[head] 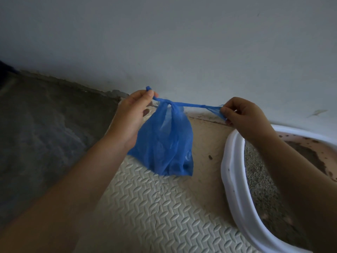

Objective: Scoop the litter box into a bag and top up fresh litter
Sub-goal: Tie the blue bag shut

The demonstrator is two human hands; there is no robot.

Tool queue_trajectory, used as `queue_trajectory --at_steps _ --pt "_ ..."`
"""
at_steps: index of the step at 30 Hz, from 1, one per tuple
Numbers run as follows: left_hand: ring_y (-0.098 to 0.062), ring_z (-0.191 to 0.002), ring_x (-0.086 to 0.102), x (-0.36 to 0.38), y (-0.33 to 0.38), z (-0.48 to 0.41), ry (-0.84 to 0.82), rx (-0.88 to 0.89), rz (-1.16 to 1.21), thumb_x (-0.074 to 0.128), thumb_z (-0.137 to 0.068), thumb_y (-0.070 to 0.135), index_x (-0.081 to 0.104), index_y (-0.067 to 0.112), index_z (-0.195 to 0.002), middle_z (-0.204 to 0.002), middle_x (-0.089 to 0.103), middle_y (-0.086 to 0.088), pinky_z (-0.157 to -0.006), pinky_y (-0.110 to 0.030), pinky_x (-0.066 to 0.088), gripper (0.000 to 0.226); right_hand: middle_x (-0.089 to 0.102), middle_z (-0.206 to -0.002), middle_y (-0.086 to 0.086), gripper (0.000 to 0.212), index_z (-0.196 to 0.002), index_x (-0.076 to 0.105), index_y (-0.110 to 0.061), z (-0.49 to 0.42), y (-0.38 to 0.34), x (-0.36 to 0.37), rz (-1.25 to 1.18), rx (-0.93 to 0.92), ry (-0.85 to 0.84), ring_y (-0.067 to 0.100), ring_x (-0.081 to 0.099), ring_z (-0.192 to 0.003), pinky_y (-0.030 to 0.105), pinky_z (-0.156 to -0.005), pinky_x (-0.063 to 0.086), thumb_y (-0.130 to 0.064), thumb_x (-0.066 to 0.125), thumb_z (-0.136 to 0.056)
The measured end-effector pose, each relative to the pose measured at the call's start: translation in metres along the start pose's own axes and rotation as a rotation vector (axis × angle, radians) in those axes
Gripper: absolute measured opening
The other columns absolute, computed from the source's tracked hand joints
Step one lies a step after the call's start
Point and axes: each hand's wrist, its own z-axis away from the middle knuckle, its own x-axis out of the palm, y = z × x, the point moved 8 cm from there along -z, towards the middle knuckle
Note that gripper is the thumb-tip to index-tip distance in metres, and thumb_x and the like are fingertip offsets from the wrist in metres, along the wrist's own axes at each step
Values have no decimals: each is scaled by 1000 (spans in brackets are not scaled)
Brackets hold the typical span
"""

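Blue thin-film plastic bag (164,143) hangs mid-frame over the embossed foam mat (155,207), left of the white litter box (235,179). The left hand (129,117) and right hand (244,117) each pinch a twisted handle, pulling the knot taut. Light, limp and probably tear-prone: best held by the knot.

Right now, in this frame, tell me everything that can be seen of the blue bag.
The blue bag is thin, translucent, crinkled plastic. Its two handles cross in a knot at the neck and stretch taut sideways: the left hand pinches one end, the right hand pinches the other. The body hangs below the knot, sagging at the bottom; its contents cannot be made out. It hangs over the pale textured mat, apart from the white litter box on its right.
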Motion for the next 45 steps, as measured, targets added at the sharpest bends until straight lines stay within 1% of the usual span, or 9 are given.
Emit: queue_trajectory --at_steps 3,15,19,25,30,37,39,43,45 --pt "0 -81 54 -16 -17 1 42 -71 -20 50 -97 24 71 35 -64 -83 62 16 -83 -23 39 40 59 -63 -2 19 -71 58 -20 3 25 -7 8 88 40 8 57 -57 36 -70 50 -18 57 -90" --pt "-3 -81 52 -86 -116 6 302 -520 193 47 -99 26 56 22 -86 -84 55 8 -83 -24 39 17 63 -64 0 20 -71 57 -21 21 90 -3 2 328 127 32 66 -78 52 -78 54 -18 53 -90" --pt "-1 -79 50 -108 -139 10 359 -575 230 45 -100 26 55 24 -85 -85 54 10 -89 -24 35 18 64 -67 2 18 -73 58 -20 24 96 -2 20 340 144 30 66 -79 44 -73 53 -17 53 -90" --pt "0 -70 46 -138 -160 16 460 -624 230 45 -99 25 52 24 -81 -80 50 11 -70 -18 37 19 67 -77 6 15 -92 63 -10 27 101 0 97 342 137 18 56 -64 26 -52 38 -19 51 -92" --pt "-1 -65 46 -155 -164 17 540 -625 234 46 -99 23 53 22 -80 -77 50 10 -67 -16 38 20 66 -79 7 15 -90 63 -10 27 101 -4 156 338 161 12 48 -57 25 -49 30 -18 50 -92" --pt "0 -61 47 -169 -145 8 595 -525 137 49 -98 26 54 22 -77 -73 50 8 -56 -14 39 22 68 -81 12 17 -91 64 -8 30 97 -12 160 328 206 21 54 -63 24 -49 32 -18 50 -92" --pt "-1 -59 46 -166 -116 -5 552 -381 -43 52 -96 26 56 22 -74 -69 49 6 -49 -13 39 23 68 -79 11 17 -89 64 -10 28 87 -16 161 302 227 19 54 -61 24 -49 33 -20 51 -92" --pt "-4 -70 56 -123 -36 -24 327 -23 -357 60 -91 23 65 23 -75 -71 63 8 -70 -20 45 17 66 -77 2 12 -86 62 -15 15 40 -29 106 141 306 11 59 -66 22 -52 37 -22 55 -92" --pt "-1 -65 55 -85 -9 -26 214 100 -449 62 -89 22 66 21 -78 -70 62 3 -68 -17 44 12 66 -76 -1 11 -86 63 -15 9 13 -29 43 68 314 5 61 -67 9 -50 38 -19 55 -92"
